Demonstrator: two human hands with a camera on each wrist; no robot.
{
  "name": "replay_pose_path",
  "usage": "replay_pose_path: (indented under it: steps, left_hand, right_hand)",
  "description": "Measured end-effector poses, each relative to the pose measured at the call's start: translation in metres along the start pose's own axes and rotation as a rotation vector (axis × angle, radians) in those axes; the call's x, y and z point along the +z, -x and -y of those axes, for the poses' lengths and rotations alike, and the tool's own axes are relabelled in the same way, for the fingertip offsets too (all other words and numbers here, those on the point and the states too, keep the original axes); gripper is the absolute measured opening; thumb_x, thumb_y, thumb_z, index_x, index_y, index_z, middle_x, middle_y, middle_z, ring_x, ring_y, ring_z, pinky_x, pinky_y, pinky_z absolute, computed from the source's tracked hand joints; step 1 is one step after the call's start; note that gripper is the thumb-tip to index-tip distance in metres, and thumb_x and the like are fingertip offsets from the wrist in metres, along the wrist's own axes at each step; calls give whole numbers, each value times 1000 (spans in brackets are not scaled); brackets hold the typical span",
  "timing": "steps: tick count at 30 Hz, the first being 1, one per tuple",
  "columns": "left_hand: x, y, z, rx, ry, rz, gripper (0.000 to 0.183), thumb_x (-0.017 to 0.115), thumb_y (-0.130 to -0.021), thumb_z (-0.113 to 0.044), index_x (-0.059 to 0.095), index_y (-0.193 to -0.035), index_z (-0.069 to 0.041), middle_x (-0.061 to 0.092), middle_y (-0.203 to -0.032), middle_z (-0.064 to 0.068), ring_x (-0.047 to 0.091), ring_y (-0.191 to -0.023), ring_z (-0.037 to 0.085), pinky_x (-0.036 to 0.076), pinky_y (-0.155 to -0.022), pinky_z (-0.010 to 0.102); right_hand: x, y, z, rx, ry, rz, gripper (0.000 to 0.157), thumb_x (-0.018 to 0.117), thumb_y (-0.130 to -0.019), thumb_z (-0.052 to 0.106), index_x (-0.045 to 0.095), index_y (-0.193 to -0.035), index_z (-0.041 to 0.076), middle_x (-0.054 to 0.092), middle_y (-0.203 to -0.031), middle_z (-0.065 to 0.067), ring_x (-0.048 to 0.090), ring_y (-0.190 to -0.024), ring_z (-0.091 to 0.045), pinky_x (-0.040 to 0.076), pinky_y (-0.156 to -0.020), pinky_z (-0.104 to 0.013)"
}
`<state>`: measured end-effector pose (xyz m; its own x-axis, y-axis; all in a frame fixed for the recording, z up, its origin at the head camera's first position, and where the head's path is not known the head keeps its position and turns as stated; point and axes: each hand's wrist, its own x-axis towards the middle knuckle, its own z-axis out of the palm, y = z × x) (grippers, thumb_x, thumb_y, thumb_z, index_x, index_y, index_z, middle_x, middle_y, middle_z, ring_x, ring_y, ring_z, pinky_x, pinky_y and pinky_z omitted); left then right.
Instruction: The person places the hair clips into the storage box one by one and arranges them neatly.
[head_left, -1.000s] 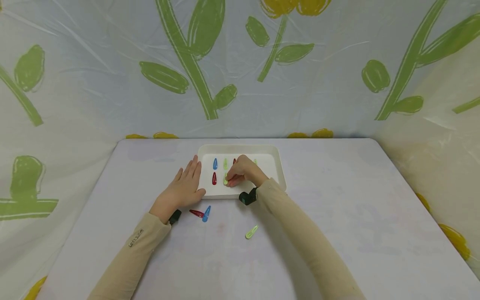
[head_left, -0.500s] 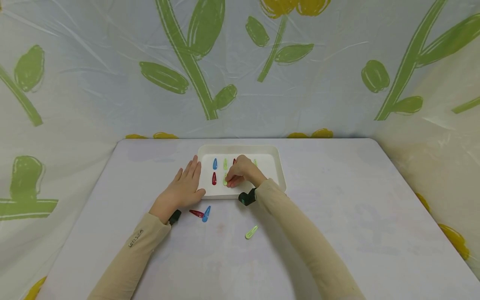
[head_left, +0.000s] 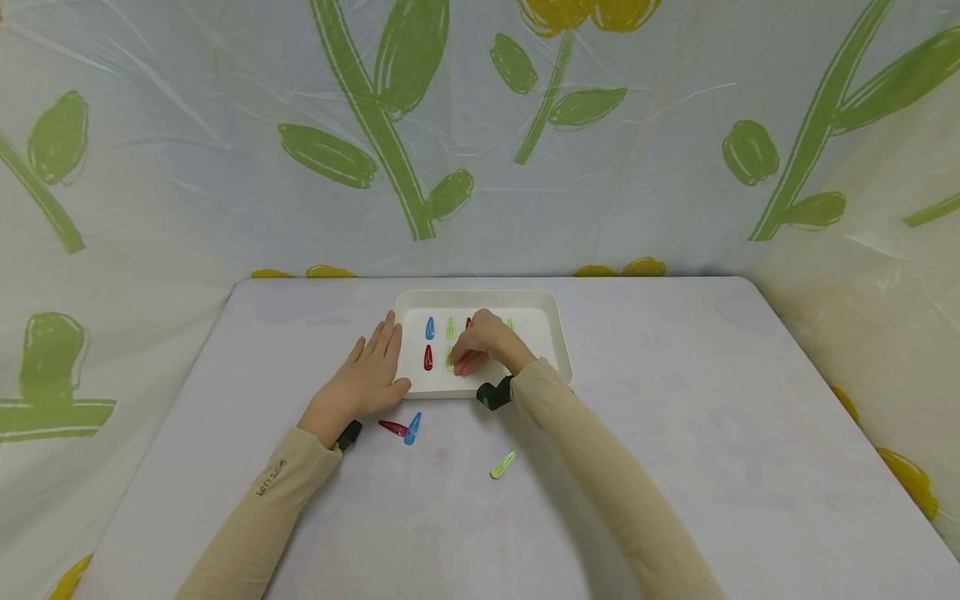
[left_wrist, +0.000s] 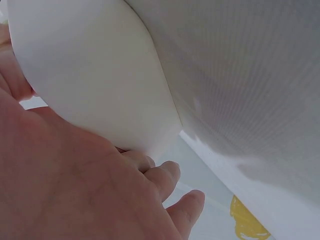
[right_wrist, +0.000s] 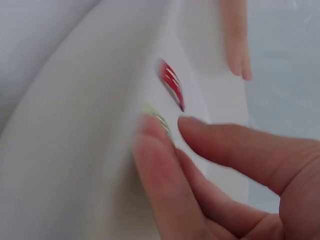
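My left hand [head_left: 363,379] lies with straight fingers along the left wall of the white tray [head_left: 557,321], touching it. Over the tray, the fingertips of my right hand [head_left: 491,340] touch a light green snap hair clip [right_wrist: 162,121] on its floor; the thumb stands slightly apart from it in the right wrist view. To its left lies a red clip [head_left: 428,357]. Behind them are a blue clip [head_left: 430,327], a green clip [head_left: 451,327] and, partly hidden by my right hand, another red clip [head_left: 468,322] and green clip [head_left: 511,323].
In front of the tray, a dark red clip [head_left: 392,427] and a blue clip [head_left: 412,428] touch on the table [head_left: 712,433]. Another green clip [head_left: 502,465] lies nearer, left of my right sleeve. A patterned curtain [head_left: 637,192] hangs behind the table.
The fingertips of my right hand have shifted very slightly left with the green clip beneath them. My left hand, the tray and the other clips stay in place.
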<state>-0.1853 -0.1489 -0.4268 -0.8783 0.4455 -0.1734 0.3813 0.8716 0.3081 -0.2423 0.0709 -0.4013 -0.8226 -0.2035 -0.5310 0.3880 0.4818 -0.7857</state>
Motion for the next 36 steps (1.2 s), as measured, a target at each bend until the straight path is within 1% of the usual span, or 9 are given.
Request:
replay_pose_path:
  steps: [3,8,11,17,21,25,28,34,36]
  left_hand:
    - [2,-2,2,-1,-1,2,85,44,-96,-32,-3,-155,6,-16,-163,19,-5,-151,35,2,-119,57]
    - [2,-2,3,-3,1,7,85,44,-96,-31,-3,-156,6,-17,-163,19,-6,-151,36,2,-119,57]
    - [0,-1,0,0,0,5,85,47,-96,-30,-1,-155,7,-15,-163,21,-5,-151,37,3,-118,57]
    - [-2,0,-1,-1,-9,-1,85,47,-96,-30,-1,-155,8,-14,-163,22,-3,-151,37,4,-119,57]
    - [0,0,0,-1,-6,6,84,46,-96,-30,-1,-155,7,-15,-163,21,-4,-151,37,3,-119,57]
    - [-1,1,-1,-3,-7,9,85,46,-96,-31,-1,-155,7,-15,-163,21,-4,-151,37,3,-118,58]
    - [0,0,-1,-9,-10,15,86,45,-96,-32,-3,-155,7,-17,-163,20,-6,-151,36,3,-118,58]
    - [-1,0,0,0,-9,9,85,46,-96,-30,-3,-155,7,-16,-163,20,-5,-151,37,3,-118,58]
    - [-1,1,0,1,-12,6,85,45,-96,-30,-3,-155,7,-16,-163,21,-5,-151,37,4,-118,58]
  right_hand:
    - [-3,2,5,-1,-24,12,15,78,-77,-5,63,-77,-5,70,-71,-19,70,-57,-24,60,-65,-34]
    - [-9,6,13,5,-53,22,9,77,-81,-2,71,-83,-8,71,-72,-18,70,-59,-23,60,-67,-33]
    - [-11,8,16,-8,-73,23,9,76,-82,-3,72,-85,-10,70,-72,-18,69,-57,-22,60,-67,-34]
    - [-12,9,17,-37,-89,17,8,75,-82,-3,71,-84,-10,70,-72,-19,69,-56,-22,60,-68,-36]
    - [-11,10,15,-55,-80,13,12,75,-83,-1,72,-89,-12,69,-70,-17,68,-56,-21,60,-68,-36]
    - [-10,17,14,-147,-50,-3,23,74,-87,6,71,-98,-14,68,-68,-13,67,-55,-18,60,-67,-35]
    - [-8,26,15,-228,-25,-30,27,72,-90,12,70,-100,-13,68,-70,-13,68,-57,-19,60,-65,-33]
    - [4,50,15,-407,59,-102,19,71,-92,16,72,-86,-2,69,-72,-15,69,-67,-35,58,-59,-29]
    - [9,57,14,-479,108,-112,18,70,-92,16,72,-83,1,70,-73,-16,68,-66,-35,56,-57,-27]
